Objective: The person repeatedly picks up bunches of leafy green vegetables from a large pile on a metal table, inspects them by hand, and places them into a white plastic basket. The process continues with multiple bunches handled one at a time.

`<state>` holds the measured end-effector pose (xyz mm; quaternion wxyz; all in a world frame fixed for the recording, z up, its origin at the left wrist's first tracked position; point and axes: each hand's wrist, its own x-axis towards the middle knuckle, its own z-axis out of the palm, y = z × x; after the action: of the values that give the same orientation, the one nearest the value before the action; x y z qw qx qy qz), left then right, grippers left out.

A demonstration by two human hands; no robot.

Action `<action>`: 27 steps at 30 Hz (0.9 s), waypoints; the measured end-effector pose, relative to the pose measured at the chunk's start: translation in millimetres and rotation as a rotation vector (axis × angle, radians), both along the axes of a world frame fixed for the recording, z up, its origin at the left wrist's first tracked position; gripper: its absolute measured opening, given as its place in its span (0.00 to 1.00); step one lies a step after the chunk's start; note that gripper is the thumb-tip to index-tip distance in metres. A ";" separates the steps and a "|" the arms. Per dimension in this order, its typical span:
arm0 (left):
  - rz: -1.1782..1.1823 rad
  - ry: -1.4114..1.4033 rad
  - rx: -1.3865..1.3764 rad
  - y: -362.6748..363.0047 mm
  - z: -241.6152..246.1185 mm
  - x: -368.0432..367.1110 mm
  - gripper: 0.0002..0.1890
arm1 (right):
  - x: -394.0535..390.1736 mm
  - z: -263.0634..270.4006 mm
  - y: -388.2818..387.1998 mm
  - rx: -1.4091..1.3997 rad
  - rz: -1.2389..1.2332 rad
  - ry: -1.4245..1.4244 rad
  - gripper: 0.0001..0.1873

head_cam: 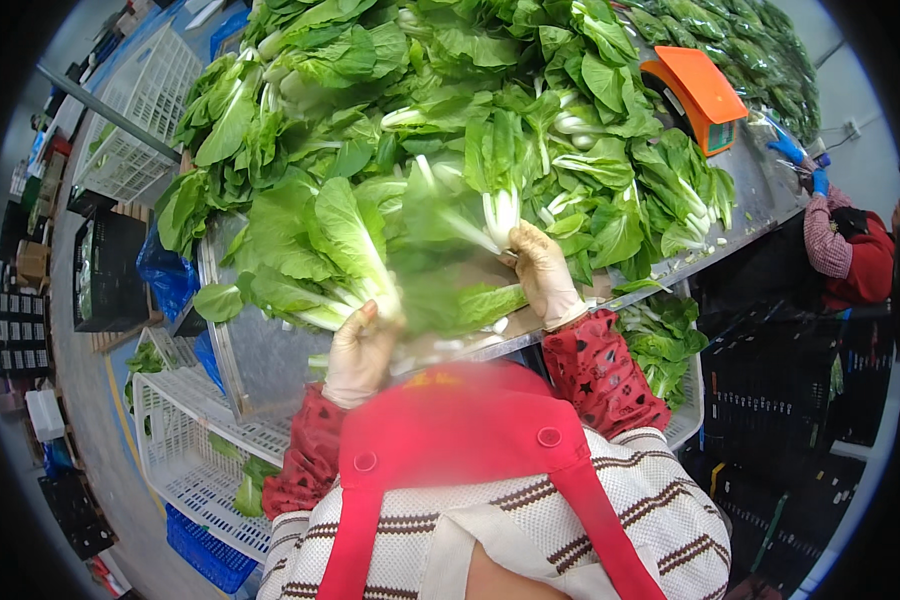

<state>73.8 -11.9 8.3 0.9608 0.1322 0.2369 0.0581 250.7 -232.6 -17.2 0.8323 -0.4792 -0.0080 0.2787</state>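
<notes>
My left hand (360, 352), in a thin pale glove, grips the white base of a bok choy (360, 255) whose leaves fan away from me. In the same kind of glove, stained at the fingers, my right hand (546, 279) pinches the stem end of another bok choy (502, 206). Between the two hands a green leaf (431, 277) is smeared by motion, so I cannot tell which plant it belongs to. A large heap of bok choy (450, 52) covers the metal table (259, 367) beyond them. Trimmed white stem pieces (500, 325) lie near the table's front edge.
An orange scale (697, 82) stands at the right, before bagged greens (750, 45). A person in blue gloves (847, 240) works at the far right. White crates (202, 465) with some leaves sit below left; another white crate (694, 405) holds greens below right. Black crates (772, 390) are stacked beyond.
</notes>
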 end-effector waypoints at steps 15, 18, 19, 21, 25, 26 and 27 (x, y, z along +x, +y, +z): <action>-0.024 0.238 0.247 -25.3 2.8 14.6 0.09 | -82.0 51.1 74.8 -0.698 0.004 -1.223 0.27; -0.021 0.149 0.081 -20.2 1.7 9.5 0.09 | -88.2 53.6 82.0 -0.773 0.033 -1.473 0.26; -0.050 0.161 0.022 -16.1 2.9 4.3 0.09 | -89.7 54.2 82.9 -0.784 0.037 -1.510 0.26; -0.069 0.094 -0.068 -9.6 3.3 -1.0 0.10 | -91.3 54.8 83.4 -0.797 0.045 -1.562 0.24; -0.054 -0.088 -0.106 -5.0 -1.4 -1.6 0.07 | -90.8 51.9 84.9 -0.729 0.072 -1.653 0.21; -0.089 -0.139 -0.087 -4.2 -2.9 -0.9 0.06 | -89.6 50.3 86.4 -0.670 0.074 -1.703 0.21; -0.120 -0.185 -0.127 -3.2 -4.4 -0.5 0.09 | -88.1 48.6 87.9 -0.568 0.128 -1.582 0.20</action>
<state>73.3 -15.1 3.9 0.9867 0.0788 0.1422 -0.0026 162.5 -144.7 31.4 0.4116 -0.7231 -0.5455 -0.1010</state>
